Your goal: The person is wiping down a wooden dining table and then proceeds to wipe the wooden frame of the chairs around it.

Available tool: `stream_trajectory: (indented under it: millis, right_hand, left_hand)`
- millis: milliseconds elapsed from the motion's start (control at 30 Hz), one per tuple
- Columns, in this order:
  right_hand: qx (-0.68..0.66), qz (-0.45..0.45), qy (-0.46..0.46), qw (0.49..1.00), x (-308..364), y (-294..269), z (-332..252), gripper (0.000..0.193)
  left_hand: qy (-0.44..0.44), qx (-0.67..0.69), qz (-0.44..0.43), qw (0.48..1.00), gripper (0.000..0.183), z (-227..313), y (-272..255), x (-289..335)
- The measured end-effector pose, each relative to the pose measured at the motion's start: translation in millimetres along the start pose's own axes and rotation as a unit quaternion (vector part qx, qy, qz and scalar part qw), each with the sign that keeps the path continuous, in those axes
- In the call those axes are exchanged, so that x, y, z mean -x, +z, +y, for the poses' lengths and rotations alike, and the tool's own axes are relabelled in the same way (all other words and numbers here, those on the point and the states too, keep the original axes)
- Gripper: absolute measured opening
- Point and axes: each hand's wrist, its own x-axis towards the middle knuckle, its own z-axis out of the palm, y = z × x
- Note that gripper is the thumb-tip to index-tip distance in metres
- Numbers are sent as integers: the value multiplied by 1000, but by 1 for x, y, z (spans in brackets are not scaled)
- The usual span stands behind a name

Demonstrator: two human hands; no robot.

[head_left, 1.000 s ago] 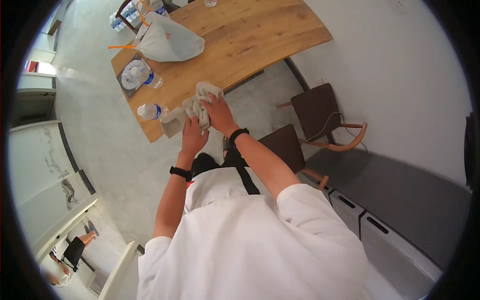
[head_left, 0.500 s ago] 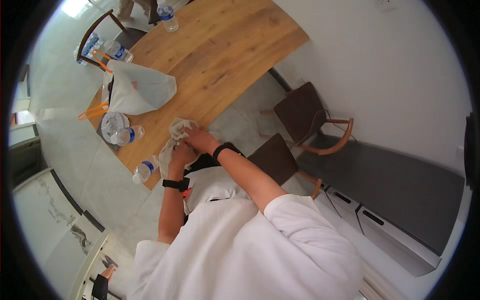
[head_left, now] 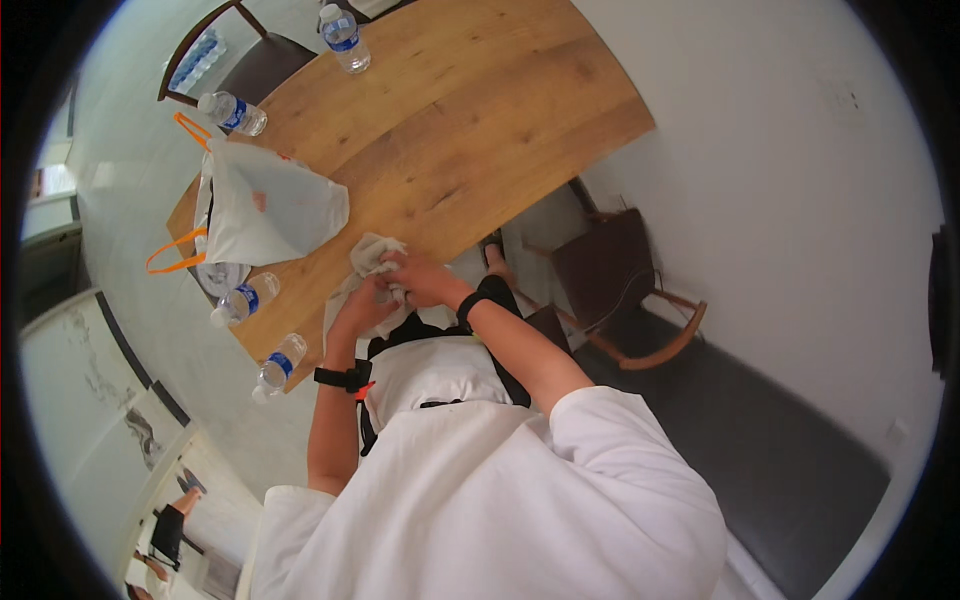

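Note:
At the near edge of the wooden table [head_left: 440, 160], both of my hands grip a crumpled beige cloth [head_left: 372, 252]. My left hand [head_left: 366, 308] closes on its lower part, which hangs toward my lap. Just right of it, my right hand [head_left: 425, 281] bends its fingers into the bunched upper part. Folds hide some of the fingertips. Left of the cloth stand two clear water bottles with blue labels, one bottle [head_left: 280, 366] close to the table corner and another bottle [head_left: 246, 299] farther back.
A white plastic bag [head_left: 285, 205] with orange handles sits beyond the bottles. More bottles stand at the far side: one bottle [head_left: 345, 40] and another bottle [head_left: 234, 113]. Brown chairs [head_left: 610, 270] are on my right, by a dark grey cabinet top [head_left: 740, 430]. Another chair [head_left: 265, 70] stands behind the table.
My view has shifted, so the table and bag sit differently in it. Both hands stay on the cloth, with the right fingers slightly repositioned. A foot now shows beside the table.

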Motion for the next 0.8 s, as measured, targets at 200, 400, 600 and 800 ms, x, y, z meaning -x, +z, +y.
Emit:
stream_trajectory:
  millis: [200,400,600,800]
  right_hand:
    - [-32,152,25,988,32,-80,91,57]
    - [13,188,172,967,94,-173,176,55]
    - [70,147,278,947,178,-257,283,74]
    - [51,45,483,873,142,-271,289,98]
  left_hand:
    - [20,115,76,990,49,100,7,-54]
    - [173,138,76,972,52,180,57,-167]
    - [262,243,-6,934,44,300,95,-269]
    - [332,130,306,883,28,298,101,-260]
